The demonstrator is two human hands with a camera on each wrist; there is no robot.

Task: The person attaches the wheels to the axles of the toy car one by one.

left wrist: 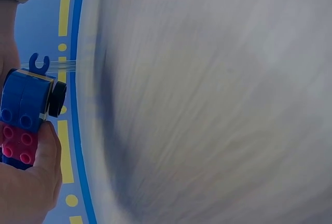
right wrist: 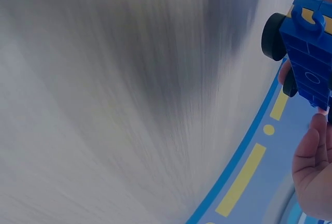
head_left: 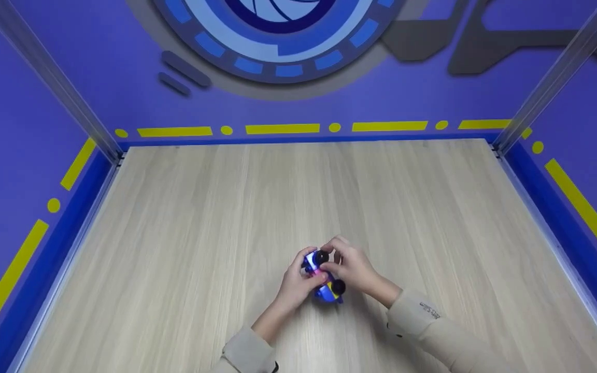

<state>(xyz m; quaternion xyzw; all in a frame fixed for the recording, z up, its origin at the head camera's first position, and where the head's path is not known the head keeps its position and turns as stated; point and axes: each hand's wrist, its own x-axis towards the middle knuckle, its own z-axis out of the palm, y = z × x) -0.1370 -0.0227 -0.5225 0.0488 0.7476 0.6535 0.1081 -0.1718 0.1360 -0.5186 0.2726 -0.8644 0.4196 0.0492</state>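
Note:
A blue toy car [head_left: 329,295] of building blocks, with black wheels and a yellow part, is held tilted on its side over the table. My left hand [head_left: 298,284] grips its middle, thumb across the near side. In the left wrist view, the left hand [left wrist: 26,190] holds it beside a red studded brick [left wrist: 19,144]. My right hand [head_left: 355,267] pinches at the black wheel [head_left: 321,257] on the car's far end. From the right wrist, the car's blue underside [right wrist: 311,63] and a blue open hook [right wrist: 310,24] show, right fingertips [right wrist: 317,125] at its lower end.
A light wood-grain tabletop [head_left: 200,223] lies under both hands. Purple-blue panels with yellow dashes [head_left: 283,128] wall it in at the back and both sides. Metal posts [head_left: 65,88] stand at the back corners.

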